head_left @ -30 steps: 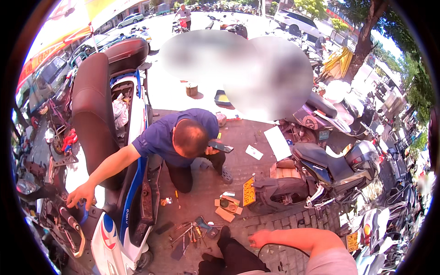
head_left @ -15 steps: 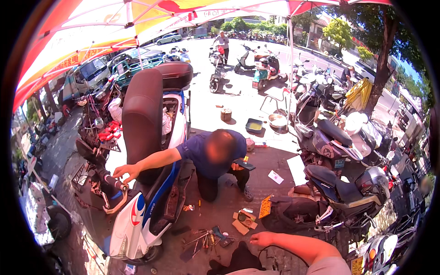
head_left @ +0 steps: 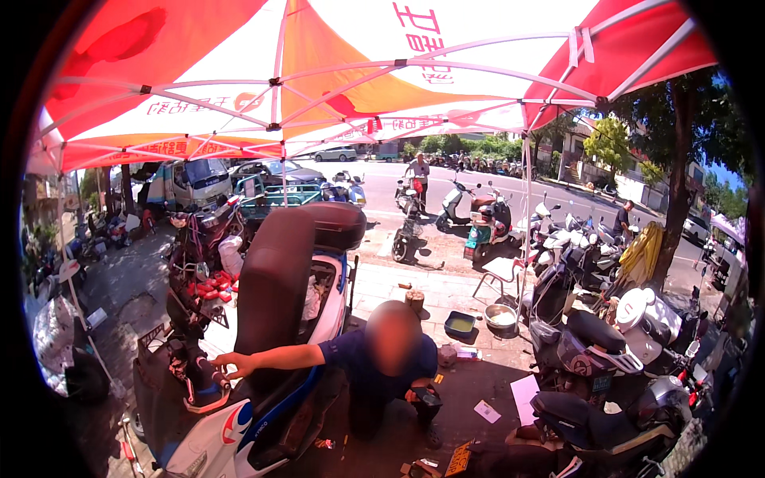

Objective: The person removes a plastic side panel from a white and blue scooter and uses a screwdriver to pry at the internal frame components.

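Neither my left hand nor my right hand shows at this moment. In front of me a co-worker (head_left: 370,370) in a dark blue shirt crouches beside a white and blue scooter (head_left: 215,446) with its brown seat (head_left: 267,279) raised. One outstretched hand (head_left: 237,363) of the co-worker is at the scooter's handlebar (head_left: 211,396); the other holds a dark phone-like object (head_left: 427,395) low by the body. Papers (head_left: 486,411) lie on the ground to the right. The lowest part of the ground is mostly out of view.
A red and white canopy (head_left: 398,103) on poles (head_left: 527,223) spans overhead. Parked scooters (head_left: 598,422) crowd the right. A blue tray (head_left: 460,323) and metal basin (head_left: 500,317) sit behind the co-worker. Farther back, two people (head_left: 420,179) (head_left: 624,219) stand among vehicles near a road.
My view has tilted up, bringing the canopy and street in and shifting the scooters downward; my right hand and forearm have left the picture. The co-worker's arm stays stretched to the handlebar.
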Available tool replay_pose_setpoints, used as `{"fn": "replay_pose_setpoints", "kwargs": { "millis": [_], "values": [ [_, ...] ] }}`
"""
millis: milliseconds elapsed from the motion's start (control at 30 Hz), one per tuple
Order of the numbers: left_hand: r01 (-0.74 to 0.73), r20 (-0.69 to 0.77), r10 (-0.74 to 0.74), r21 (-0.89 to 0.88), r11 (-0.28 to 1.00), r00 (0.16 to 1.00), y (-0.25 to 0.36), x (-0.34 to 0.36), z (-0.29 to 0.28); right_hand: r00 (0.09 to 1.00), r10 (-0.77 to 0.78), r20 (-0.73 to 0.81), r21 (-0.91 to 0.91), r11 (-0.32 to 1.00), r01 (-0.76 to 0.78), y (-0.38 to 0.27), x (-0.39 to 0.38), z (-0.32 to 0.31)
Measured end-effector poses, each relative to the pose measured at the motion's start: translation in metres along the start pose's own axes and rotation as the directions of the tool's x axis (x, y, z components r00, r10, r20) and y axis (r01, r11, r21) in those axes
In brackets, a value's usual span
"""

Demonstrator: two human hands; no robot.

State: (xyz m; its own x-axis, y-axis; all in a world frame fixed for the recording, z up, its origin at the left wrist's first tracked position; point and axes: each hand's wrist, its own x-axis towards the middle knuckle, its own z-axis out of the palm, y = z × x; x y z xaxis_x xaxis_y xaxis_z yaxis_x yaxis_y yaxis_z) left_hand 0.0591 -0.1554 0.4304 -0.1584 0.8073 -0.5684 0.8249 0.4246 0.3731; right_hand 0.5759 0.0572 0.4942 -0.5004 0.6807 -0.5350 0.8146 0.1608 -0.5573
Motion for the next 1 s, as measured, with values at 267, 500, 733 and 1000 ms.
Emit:
{"fn": "replay_pose_setpoints", "kwargs": {
  "millis": [267, 500, 733, 1000],
  "values": [
    [-0.006, -0.034, 0.007, 0.035, 0.999, 0.999, 0.030, 0.000, -0.017, 0.952, 0.010, 0.307, 0.484, 0.859, -0.165, 0.100, 0.015, 0.006],
    [-0.054, 0.015, 0.053, 0.079, 0.995, 0.998, 0.036, 0.034, -0.015, 0.967, 0.046, 0.251, 0.304, 0.945, -0.124, 0.065, -0.011, -0.026],
    [-0.060, 0.029, 0.058, 0.073, 0.996, 0.998, 0.028, 0.023, -0.002, 0.985, 0.069, 0.155, 0.016, 0.997, -0.072, 0.122, 0.029, 0.020],
    [-0.020, 0.057, 0.018, 0.040, 0.999, 0.998, -0.006, -0.034, 0.034, 0.945, 0.239, 0.223, -0.158, 0.966, -0.206, 0.131, 0.034, 0.023]
  ]
}}
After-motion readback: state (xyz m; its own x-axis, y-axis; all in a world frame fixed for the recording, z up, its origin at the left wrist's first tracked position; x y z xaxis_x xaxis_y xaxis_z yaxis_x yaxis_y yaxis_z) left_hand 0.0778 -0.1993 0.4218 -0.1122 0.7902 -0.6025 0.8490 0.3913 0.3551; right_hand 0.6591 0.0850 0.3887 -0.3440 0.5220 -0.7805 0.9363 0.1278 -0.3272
